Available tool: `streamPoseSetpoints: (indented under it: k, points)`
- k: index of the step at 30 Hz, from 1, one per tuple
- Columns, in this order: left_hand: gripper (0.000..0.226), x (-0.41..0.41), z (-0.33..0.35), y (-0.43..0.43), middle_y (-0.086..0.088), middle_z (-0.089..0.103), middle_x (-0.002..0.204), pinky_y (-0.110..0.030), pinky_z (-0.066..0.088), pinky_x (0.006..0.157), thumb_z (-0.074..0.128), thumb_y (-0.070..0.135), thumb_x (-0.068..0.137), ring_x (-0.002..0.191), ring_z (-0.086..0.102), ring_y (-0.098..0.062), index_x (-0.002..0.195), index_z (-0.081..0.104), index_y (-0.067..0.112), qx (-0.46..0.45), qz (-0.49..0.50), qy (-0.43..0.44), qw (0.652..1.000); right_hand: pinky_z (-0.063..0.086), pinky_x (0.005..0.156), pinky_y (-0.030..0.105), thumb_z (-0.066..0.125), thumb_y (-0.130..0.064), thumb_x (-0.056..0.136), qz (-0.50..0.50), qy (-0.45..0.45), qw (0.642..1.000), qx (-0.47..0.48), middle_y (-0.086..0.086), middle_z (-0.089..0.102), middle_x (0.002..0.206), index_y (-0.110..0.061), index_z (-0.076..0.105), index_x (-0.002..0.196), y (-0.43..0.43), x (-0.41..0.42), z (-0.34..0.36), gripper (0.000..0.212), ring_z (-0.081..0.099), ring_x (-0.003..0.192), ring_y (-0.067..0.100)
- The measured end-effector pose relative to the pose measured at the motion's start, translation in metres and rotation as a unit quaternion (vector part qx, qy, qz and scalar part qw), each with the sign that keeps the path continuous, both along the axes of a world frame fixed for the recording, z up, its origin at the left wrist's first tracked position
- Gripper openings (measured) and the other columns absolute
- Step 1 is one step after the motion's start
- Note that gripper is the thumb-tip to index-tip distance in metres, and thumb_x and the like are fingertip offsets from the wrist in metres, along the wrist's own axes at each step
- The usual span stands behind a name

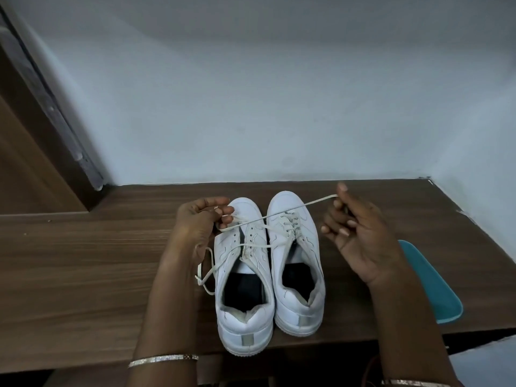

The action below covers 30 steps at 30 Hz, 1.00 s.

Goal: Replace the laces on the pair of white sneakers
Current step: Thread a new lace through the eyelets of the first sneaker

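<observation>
Head view: both sneakers [245, 322] point toes away.

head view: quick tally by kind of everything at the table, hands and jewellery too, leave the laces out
white sneakers: 2
hands: 2, left hand and right hand, both gripping one lace
bangles: 2
teal object: 1
total: 7

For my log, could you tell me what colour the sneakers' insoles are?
The insoles are black, seen in the head view.
</observation>
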<state>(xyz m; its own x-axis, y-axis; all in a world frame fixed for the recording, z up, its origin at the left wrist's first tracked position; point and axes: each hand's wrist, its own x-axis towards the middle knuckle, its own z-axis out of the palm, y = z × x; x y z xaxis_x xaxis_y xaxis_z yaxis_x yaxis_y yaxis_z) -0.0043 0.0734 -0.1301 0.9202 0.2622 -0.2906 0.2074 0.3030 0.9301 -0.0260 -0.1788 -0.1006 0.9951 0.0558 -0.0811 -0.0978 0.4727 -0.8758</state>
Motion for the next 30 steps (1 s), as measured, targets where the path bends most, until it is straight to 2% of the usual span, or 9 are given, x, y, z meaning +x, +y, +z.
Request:
streamPoseSetpoints:
  k: [5,8,9,11,13,16,18,22,30]
  points:
    - [0.027,0.002,-0.005,-0.006,-0.018,0.065,0.076,-0.018,0.047,0.042,0.043,-0.016,0.097,0.042,0.057,-0.011,0.089,0.065,-0.003,0.018,-0.001,0.032,0.999,0.043,0.053,0.021,0.064,-0.037,0.087,-0.078,0.017,0.996,-0.039,-0.008,0.037,0.051,-0.014,0.071,0.077,-0.021,0.004,-0.011,0.026,0.034,0.045,0.005]
    - [0.025,0.007,-0.016,-0.006,-0.017,0.066,0.078,-0.024,0.054,0.05,0.049,-0.008,0.097,0.051,0.064,-0.017,0.082,0.065,0.005,0.121,0.015,0.043,0.992,0.046,0.055,0.018,0.064,-0.031,0.09,-0.07,-0.001,0.994,-0.084,-0.006,0.054,0.061,-0.012,0.076,0.092,-0.023,0.004,-0.017,0.022,0.046,0.054,0.004]
    - [0.019,0.009,-0.021,-0.004,-0.015,0.069,0.082,-0.032,0.058,0.059,0.057,0.002,0.095,0.06,0.067,-0.022,0.081,0.066,0.009,0.228,0.025,0.041,0.972,0.047,0.057,0.018,0.061,-0.025,0.094,-0.061,-0.015,0.993,-0.099,-0.004,0.059,0.065,-0.011,0.075,0.098,-0.023,0.004,-0.018,0.021,0.05,0.058,0.005]
    - [0.016,0.008,-0.022,-0.005,-0.01,0.071,0.091,-0.044,0.057,0.075,0.064,0.03,0.089,0.081,0.068,-0.03,0.084,0.071,0.017,0.482,0.056,0.042,0.873,0.049,0.059,0.019,0.056,-0.014,0.1,-0.034,-0.046,0.991,-0.123,0.0,0.069,0.075,-0.006,0.071,0.11,-0.02,0.003,-0.016,0.02,0.057,0.063,0.008]
    - [0.025,0.004,-0.011,-0.016,-0.007,0.069,0.097,-0.042,0.053,0.078,0.06,0.041,0.088,0.092,0.064,-0.031,0.091,0.073,0.02,0.585,0.109,-0.031,0.803,0.05,0.061,0.02,0.056,-0.01,0.1,-0.009,-0.072,0.984,-0.161,0.006,0.075,0.085,-0.004,0.069,0.112,-0.015,0.002,-0.014,0.019,0.063,0.066,0.011]
    - [0.019,-0.001,0.016,-0.042,0.013,0.067,0.097,-0.031,0.047,0.074,0.058,0.032,0.096,0.097,0.064,-0.016,0.096,0.072,0.019,0.49,0.064,-0.292,0.819,0.05,0.059,0.021,0.062,-0.008,0.097,0.011,-0.084,0.971,-0.224,0.011,0.078,0.092,-0.001,0.065,0.103,-0.005,0.002,-0.01,0.009,0.069,0.066,0.017]
    - [0.016,-0.008,0.028,-0.06,0.016,0.07,0.1,-0.02,0.046,0.07,0.059,0.026,0.1,0.1,0.065,-0.005,0.102,0.073,0.019,0.418,-0.031,-0.357,0.835,0.049,0.058,0.021,0.07,-0.009,0.093,0.027,-0.094,0.957,-0.273,0.011,0.079,0.086,-0.001,0.066,0.096,0.003,0.001,-0.009,0.009,0.071,0.065,0.019]
    - [0.023,-0.013,0.027,-0.079,0.012,0.074,0.097,-0.016,0.048,0.074,0.055,0.029,0.1,0.087,0.068,-0.002,0.109,0.073,0.019,0.396,-0.206,-0.347,0.825,0.05,0.058,0.025,0.076,0.0,0.084,0.023,-0.143,0.929,-0.341,0.008,0.073,0.066,-0.006,0.075,0.08,0.011,0.002,-0.012,0.008,0.067,0.059,0.016]
    - [0.025,-0.008,0.02,-0.065,-0.001,0.066,0.07,-0.023,0.046,0.059,0.052,0.031,0.101,0.063,0.06,-0.012,0.096,0.072,0.017,0.415,-0.294,-0.261,0.821,0.05,0.056,0.022,0.089,-0.017,0.074,-0.038,-0.124,0.941,-0.312,0.01,0.071,0.068,-0.007,0.075,0.078,0.002,0.002,-0.013,0.018,0.061,0.059,0.01]
